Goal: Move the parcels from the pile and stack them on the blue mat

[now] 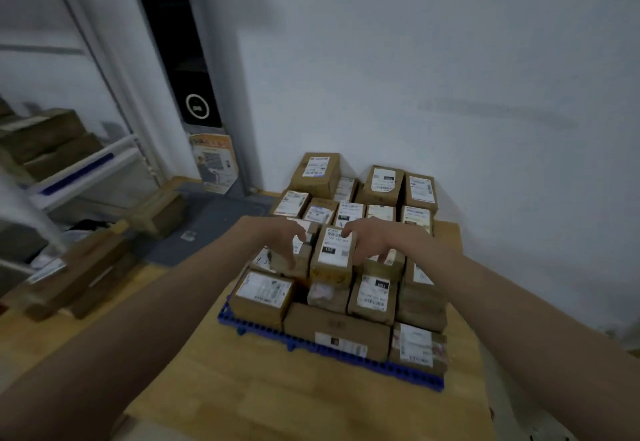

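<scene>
A blue mat (408, 369) lies on a wooden floor and carries several stacked brown cardboard parcels with white labels. One upright parcel (332, 255) marked 122 stands in the middle of the stack. My left hand (282, 241) hovers just left of it with fingers spread. My right hand (372, 238) is at its upper right corner, fingers apart, touching or nearly touching the box. Neither hand holds anything.
A pile of brown parcels (79, 267) lies on the floor at the left, below white shelves (86, 170) with more boxes. A dark door (180, 60) and a grey floor mat (207, 229) are behind. A white wall stands right behind the stack.
</scene>
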Action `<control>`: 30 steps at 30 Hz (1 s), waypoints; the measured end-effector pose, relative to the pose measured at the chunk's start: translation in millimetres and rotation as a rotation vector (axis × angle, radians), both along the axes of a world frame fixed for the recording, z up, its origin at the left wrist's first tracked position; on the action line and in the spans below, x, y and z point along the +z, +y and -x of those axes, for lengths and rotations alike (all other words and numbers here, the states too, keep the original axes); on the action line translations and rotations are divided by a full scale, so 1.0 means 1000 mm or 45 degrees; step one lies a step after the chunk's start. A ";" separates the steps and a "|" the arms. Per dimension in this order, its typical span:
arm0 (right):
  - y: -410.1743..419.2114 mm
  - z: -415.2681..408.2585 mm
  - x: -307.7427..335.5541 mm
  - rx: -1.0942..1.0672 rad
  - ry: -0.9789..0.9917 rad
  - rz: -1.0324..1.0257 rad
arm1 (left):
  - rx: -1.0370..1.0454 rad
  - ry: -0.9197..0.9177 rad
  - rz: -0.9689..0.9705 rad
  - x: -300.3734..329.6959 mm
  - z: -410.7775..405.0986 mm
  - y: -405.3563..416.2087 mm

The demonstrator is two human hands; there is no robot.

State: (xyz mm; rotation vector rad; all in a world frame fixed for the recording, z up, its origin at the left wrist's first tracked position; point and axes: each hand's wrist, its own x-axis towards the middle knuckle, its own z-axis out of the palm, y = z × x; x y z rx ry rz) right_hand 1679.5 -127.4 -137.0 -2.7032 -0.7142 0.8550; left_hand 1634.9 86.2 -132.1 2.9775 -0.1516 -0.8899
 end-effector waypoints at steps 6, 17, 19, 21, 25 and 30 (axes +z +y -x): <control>0.032 0.043 0.002 0.157 -0.037 0.038 | 0.092 -0.049 0.002 -0.006 0.049 0.037; 0.131 0.079 0.002 0.299 -0.064 0.081 | 0.217 -0.070 0.006 -0.012 0.110 0.118; 0.157 0.085 -0.002 0.335 -0.065 0.083 | 0.283 -0.070 0.016 -0.012 0.124 0.141; 0.186 0.093 -0.006 0.342 -0.041 0.068 | 0.334 -0.071 0.027 -0.013 0.138 0.167; 0.246 0.109 -0.011 0.375 0.000 0.059 | 0.401 -0.058 0.043 -0.018 0.160 0.223; 0.314 0.121 -0.018 0.371 0.036 0.082 | 0.443 -0.053 0.085 -0.025 0.178 0.294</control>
